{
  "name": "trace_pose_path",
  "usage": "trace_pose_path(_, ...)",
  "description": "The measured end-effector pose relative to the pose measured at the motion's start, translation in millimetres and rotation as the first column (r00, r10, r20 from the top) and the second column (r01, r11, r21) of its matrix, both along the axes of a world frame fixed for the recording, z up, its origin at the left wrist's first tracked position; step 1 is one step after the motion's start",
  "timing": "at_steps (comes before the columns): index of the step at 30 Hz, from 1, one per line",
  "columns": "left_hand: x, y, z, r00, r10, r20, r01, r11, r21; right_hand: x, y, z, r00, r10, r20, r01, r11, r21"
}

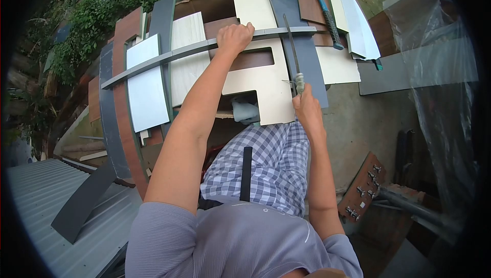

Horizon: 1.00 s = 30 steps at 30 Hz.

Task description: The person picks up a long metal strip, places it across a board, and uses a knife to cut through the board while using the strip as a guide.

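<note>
A long grey metal bar (189, 49) lies across several boards. My left hand (235, 38) is closed around it, right of its middle. My right hand (308, 108) is closed on the handle of a thin saw (293, 48), whose narrow blade points away from me and crosses the bar near its right end. Whether the blade has cut into the bar is too small to tell. Beneath the bar are a cream board with cutouts (279, 81), a dark grey board (312, 68) and a white board (146, 96).
A hammer (327, 14) with a blue and black handle lies at the upper right. Clear plastic sheeting (434, 73) hangs at the right. A brown board with metal fittings (360, 186) is at the lower right. Corrugated metal (36, 201) lies at the lower left.
</note>
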<state>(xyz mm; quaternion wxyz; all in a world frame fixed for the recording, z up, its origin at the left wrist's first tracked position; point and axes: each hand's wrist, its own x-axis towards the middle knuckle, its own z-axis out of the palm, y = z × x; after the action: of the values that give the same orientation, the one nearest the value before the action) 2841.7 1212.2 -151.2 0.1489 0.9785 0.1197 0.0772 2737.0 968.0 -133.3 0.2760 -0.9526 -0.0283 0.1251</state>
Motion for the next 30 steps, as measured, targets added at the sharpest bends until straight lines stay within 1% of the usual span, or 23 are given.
trace_pose_path(2,3,0,2,1.0,0.0,0.01,0.0,1.0,0.002,20,6,0,0.999,-0.001,0.04,0.001,1.0,0.02)
trace_pose_path(4,3,0,3,1.0,0.015,-0.025,-0.015,1.0,0.002,51,19,-1,0.996,0.045,0.081,-0.044,0.999,-0.007)
trace_pose_path(7,3,1,4,1.0,0.019,-0.022,-0.019,1.0,0.001,83,41,4,0.991,0.058,0.122,-0.06,0.998,0.018)
trace_pose_path(11,4,1,1,1.0,0.021,-0.021,-0.021,1.0,-0.003,83,40,1,0.988,0.075,0.138,-0.074,0.997,-0.013)
trace_pose_path(14,3,2,0,1.0,0.012,0.004,-0.012,1.0,-0.007,44,21,1,0.993,0.082,0.085,-0.081,0.997,-0.016)
trace_pose_path(16,3,2,-1,1.0,0.002,0.007,-0.002,1.0,-0.012,14,8,2,1.0,0.001,0.028,-0.002,1.0,0.028)
trace_pose_path(19,2,2,-1,1.0,-0.013,-0.004,0.013,1.0,-0.012,-1,1,7,0.999,0.009,-0.036,-0.01,1.0,-0.01)
trace_pose_path(23,3,2,3,1.0,-0.014,-0.013,0.014,1.0,-0.02,46,18,5,0.999,0.031,0.013,-0.032,0.999,0.016)
trace_pose_path(25,2,2,1,1.0,-0.003,-0.015,0.003,1.0,-0.02,73,32,-2,0.993,0.051,0.107,-0.057,0.997,0.058)
trace_pose_path(28,3,4,2,1.0,-0.007,-0.001,0.007,0.999,-0.032,91,42,-4,0.991,0.059,0.121,-0.064,0.997,0.042)
trace_pose_path(30,3,3,0,1.0,-0.012,0.028,0.014,0.998,-0.063,83,35,-3,0.992,0.064,0.107,-0.068,0.997,0.036)
